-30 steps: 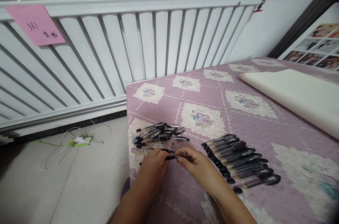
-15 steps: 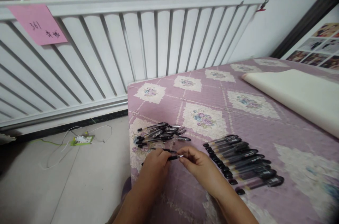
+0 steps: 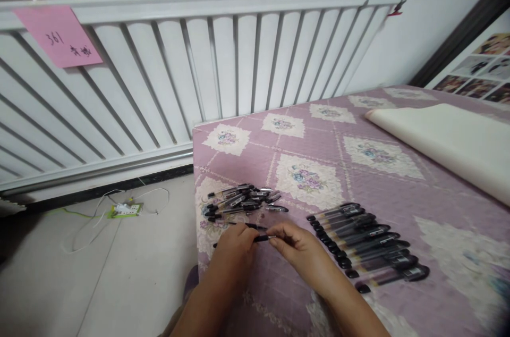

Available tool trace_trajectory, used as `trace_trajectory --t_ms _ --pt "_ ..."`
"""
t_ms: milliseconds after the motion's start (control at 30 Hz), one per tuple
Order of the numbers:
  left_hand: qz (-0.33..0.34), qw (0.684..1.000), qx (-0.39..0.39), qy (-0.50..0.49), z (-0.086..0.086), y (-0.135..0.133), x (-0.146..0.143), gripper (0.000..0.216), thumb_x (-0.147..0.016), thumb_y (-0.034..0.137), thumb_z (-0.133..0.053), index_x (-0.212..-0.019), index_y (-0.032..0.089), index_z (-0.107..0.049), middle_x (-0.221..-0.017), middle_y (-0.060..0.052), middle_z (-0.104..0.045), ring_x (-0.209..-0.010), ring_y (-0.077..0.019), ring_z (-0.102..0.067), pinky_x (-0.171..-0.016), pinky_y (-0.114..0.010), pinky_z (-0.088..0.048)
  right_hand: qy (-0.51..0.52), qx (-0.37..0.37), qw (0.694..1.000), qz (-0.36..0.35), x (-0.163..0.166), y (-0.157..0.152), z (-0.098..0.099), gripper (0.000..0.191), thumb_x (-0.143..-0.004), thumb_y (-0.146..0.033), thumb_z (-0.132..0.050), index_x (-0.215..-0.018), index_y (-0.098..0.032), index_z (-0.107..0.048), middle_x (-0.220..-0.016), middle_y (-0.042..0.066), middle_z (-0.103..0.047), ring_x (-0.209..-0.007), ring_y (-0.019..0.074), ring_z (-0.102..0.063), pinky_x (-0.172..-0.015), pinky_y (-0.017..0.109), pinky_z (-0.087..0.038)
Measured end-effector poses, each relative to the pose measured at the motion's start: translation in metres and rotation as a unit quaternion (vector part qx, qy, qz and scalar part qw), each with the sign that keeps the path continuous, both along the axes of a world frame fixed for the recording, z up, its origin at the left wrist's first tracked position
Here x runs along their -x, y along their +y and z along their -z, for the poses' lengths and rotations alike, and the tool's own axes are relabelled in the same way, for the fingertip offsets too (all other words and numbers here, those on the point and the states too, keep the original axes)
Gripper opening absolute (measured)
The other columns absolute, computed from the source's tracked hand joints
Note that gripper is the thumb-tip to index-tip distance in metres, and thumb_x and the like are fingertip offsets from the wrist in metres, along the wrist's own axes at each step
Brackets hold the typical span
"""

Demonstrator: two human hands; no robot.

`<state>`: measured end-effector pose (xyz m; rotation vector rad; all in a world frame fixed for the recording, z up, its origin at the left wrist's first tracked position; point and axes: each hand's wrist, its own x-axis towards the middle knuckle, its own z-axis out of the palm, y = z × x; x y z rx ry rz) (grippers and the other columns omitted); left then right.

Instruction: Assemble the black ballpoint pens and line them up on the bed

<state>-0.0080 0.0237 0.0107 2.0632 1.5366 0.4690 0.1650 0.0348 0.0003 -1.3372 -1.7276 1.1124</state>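
A pen point(image 3: 262, 238) with a black grip lies across my left hand point(image 3: 234, 254), which is closed around its barrel. Thumb and forefinger of my right hand point(image 3: 298, 249) pinch the pen at its pointed end; the tip is partly hidden by them. Just beyond, another pen point(image 3: 255, 226) with a black grip rests on the cloth, partly behind my left fingers. A loose heap of black pens and caps point(image 3: 243, 201) lies past my hands. To the right, several capped clear pens point(image 3: 366, 244) lie side by side in a slanting row.
A purple floral cloth point(image 3: 319, 161) covers the surface under the pens. A folded cream sheet point(image 3: 450, 140) lies at the right. Behind stands a white radiator point(image 3: 223, 66) with a pink note point(image 3: 59, 36). A power strip point(image 3: 126, 210) with cables sits on the floor.
Both hands stay nearly in place on the pen. The silvery tip that showed between them is now more covered by my right fingers. The view shifts very slightly.
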Motion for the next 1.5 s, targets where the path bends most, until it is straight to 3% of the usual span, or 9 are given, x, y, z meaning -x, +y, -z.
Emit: trace_trajectory --t_ms 167,367,600,700,833,1033,1133,1300,1500 --pt "0.008 1.000 -0.009 -0.013 0.003 -0.001 -0.001 0.027 -0.084 0.006 -0.048 -0.100 0.019 -0.065 -0.096 -0.005 -0.065 -0.093 -0.0196 -0.058 -0.082 -0.032 -0.045 -0.072 -0.060 0.996 -0.007 0.001 -0.001 -0.001 0.015 -0.083 -0.029 -0.054 -0.077 -0.022 -0.064 -0.073 0.002 -0.065 -0.072 0.0184 -0.060 -0.066 0.027 -0.045" --pt "0.020 0.999 -0.019 -0.020 0.005 -0.002 -0.004 0.028 -0.083 0.006 -0.048 -0.102 0.019 -0.065 -0.098 -0.005 -0.066 -0.094 -0.0197 -0.058 -0.085 -0.033 -0.045 -0.108 -0.112 0.988 -0.005 0.002 -0.002 -0.003 0.032 -0.090 -0.036 -0.044 -0.065 -0.022 -0.057 -0.066 0.002 -0.061 -0.067 0.0183 -0.057 -0.063 0.028 -0.044" --pt "0.000 1.000 -0.006 -0.023 0.004 -0.001 -0.005 0.029 -0.084 0.008 -0.047 -0.104 0.019 -0.063 -0.100 -0.005 -0.066 -0.096 -0.0202 -0.058 -0.085 -0.033 -0.045 -0.021 -0.046 0.998 0.023 -0.001 -0.004 0.001 0.018 -0.086 -0.034 -0.051 -0.096 -0.022 -0.060 -0.085 0.003 -0.064 -0.078 0.0180 -0.060 -0.070 0.028 -0.046" --pt "-0.005 1.000 -0.004 -0.024 0.005 -0.001 -0.005 0.031 -0.084 0.009 -0.047 -0.109 0.020 -0.061 -0.104 -0.006 -0.065 -0.099 -0.0208 -0.058 -0.087 -0.034 -0.045 -0.040 -0.047 0.998 0.017 -0.001 -0.003 0.005 0.015 -0.085 -0.033 -0.052 -0.082 -0.021 -0.061 -0.076 0.001 -0.061 -0.073 0.0178 -0.058 -0.067 0.027 -0.045" --pt "-0.004 1.000 -0.007 -0.020 0.007 -0.002 -0.005 0.034 -0.083 0.010 -0.046 -0.114 0.019 -0.058 -0.107 -0.007 -0.065 -0.102 -0.0220 -0.057 -0.090 -0.036 -0.044 -0.088 -0.072 0.993 0.027 -0.001 -0.003 0.003 0.030 -0.088 -0.038 -0.047 -0.065 -0.021 -0.055 -0.064 0.000 -0.055 -0.065 0.0173 -0.054 -0.062 0.028 -0.042" --pt "-0.018 1.000 0.002 -0.016 0.009 -0.002 -0.005 0.039 -0.082 0.010 -0.047 -0.119 0.019 -0.056 -0.110 -0.008 -0.064 -0.103 -0.0224 -0.057 -0.091 -0.035 -0.044 -0.038 -0.045 0.998 0.003 0.000 -0.005 0.001 0.015 -0.085 -0.031 -0.052 -0.092 -0.022 -0.062 -0.084 0.002 -0.063 -0.078 0.0179 -0.059 -0.071 0.028 -0.045" --pt "-0.015 1.000 0.001 -0.014 0.008 -0.002 -0.005 0.038 -0.083 0.011 -0.047 -0.119 0.019 -0.056 -0.110 -0.008 -0.064 -0.103 -0.0223 -0.057 -0.091 -0.035 -0.044 -0.032 -0.045 0.998 -0.010 0.001 -0.004 0.004 0.013 -0.085 -0.029 -0.052 -0.088 -0.022 -0.063 -0.085 0.002 -0.065 -0.083 0.0184 -0.060 -0.075 0.029 -0.044" --pt "-0.018 1.000 0.006 0.015 0.000 -0.001 -0.001 0.036 -0.086 0.018 -0.049 -0.121 0.019 -0.055 -0.112 -0.007 -0.064 -0.105 -0.0235 -0.056 -0.092 -0.036 -0.043 -0.023 -0.028 0.999 0.040 -0.002 -0.003 0.001 0.017 -0.085 -0.034 -0.050 -0.086 -0.021 -0.062 -0.079 0.001 -0.063 -0.076 0.0180 -0.058 -0.069 0.028 -0.044" --pt "-0.003 0.999 -0.006 0.038 0.000 0.001 0.003 0.025 -0.091 0.018 -0.042 -0.103 0.021 -0.064 -0.099 -0.005 -0.066 -0.095 -0.0214 -0.058 -0.085 -0.034 -0.044 -0.051 -0.034 0.997 0.054 -0.004 -0.002 -0.003 0.024 -0.086 -0.039 -0.047 -0.074 -0.021 -0.057 -0.064 -0.002 -0.053 -0.063 0.0154 -0.051 -0.058 0.025 -0.039"
